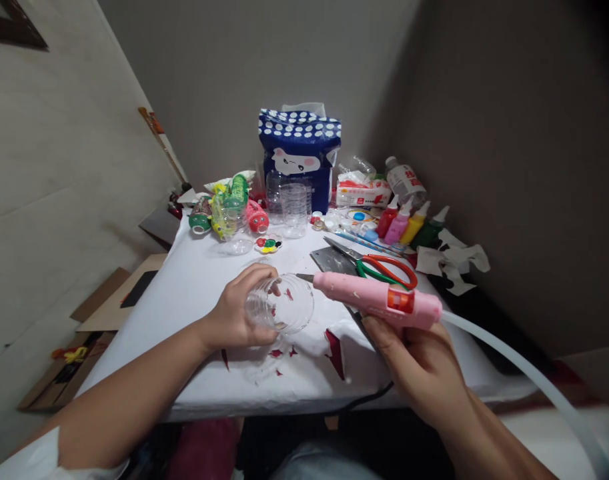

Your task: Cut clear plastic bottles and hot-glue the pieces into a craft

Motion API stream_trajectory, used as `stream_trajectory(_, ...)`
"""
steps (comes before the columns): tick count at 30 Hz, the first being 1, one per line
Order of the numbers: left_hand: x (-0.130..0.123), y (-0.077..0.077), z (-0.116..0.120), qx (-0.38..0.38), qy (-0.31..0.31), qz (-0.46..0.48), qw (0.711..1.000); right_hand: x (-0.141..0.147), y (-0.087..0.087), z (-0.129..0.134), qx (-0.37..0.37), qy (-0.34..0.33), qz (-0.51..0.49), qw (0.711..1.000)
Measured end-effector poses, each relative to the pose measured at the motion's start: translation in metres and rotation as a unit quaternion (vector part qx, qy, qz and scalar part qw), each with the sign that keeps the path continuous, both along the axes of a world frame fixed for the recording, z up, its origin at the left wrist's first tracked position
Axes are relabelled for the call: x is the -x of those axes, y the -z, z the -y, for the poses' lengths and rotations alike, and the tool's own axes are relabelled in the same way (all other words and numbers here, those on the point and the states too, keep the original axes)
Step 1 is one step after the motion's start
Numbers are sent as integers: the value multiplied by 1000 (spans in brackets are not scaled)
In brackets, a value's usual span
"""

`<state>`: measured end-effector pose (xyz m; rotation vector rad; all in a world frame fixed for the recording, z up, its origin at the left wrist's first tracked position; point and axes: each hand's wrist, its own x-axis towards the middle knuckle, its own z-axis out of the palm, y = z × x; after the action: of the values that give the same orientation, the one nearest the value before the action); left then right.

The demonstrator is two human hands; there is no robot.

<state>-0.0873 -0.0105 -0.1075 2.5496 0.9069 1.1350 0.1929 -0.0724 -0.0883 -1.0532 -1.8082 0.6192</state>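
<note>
A clear, ribbed plastic bottle piece (284, 307) is tilted with its round opening facing right, and my left hand (239, 307) is closed around its left side. My right hand (419, 360) grips a pink hot glue gun (374, 293) by its handle. The gun's dark nozzle points left and meets the rim of the bottle piece in the picture; whether they touch I cannot tell. A long whitish glue stick (524, 367) curves out of the gun's back end. Dark red scraps (335, 353) lie on the white tabletop below.
Scissors with red and green handles (384, 267) rest behind the gun. Paint bottles (397, 223) stand back right near torn white paper (454, 257). Decorated bottles (234, 200), clear bottle pieces (294, 207) and a blue bag (299, 153) line the back. A black cord (367, 400) crosses the front edge.
</note>
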Motion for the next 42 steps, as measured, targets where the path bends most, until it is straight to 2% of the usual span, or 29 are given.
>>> stream_trajectory(9, 1, 2, -1, -18, 8, 0, 1000, 1, -2, 0, -20, 9, 1, 1000)
stream_trajectory(14, 2, 3, -1, -13, 8, 2, 1000, 4, -7, 2, -7, -17, -7, 1000)
stream_trajectory(19, 1, 2, -1, -14, 11, 6, 1000, 4, -4, 0, -9, -44, -19, 999)
stream_trajectory(25, 1, 2, -1, -14, 19, 7, 1000, 2, 1, -1, -1, -15, -19, 1000)
stream_trajectory(34, 2, 3, -1, -16, 20, 6, 1000, 0, 0, 0, -7, -27, -11, 1000)
stream_trajectory(42, 0, 1, 0, -11, 14, 8, 1000, -4, 5, 0, -11, 15, 8, 1000)
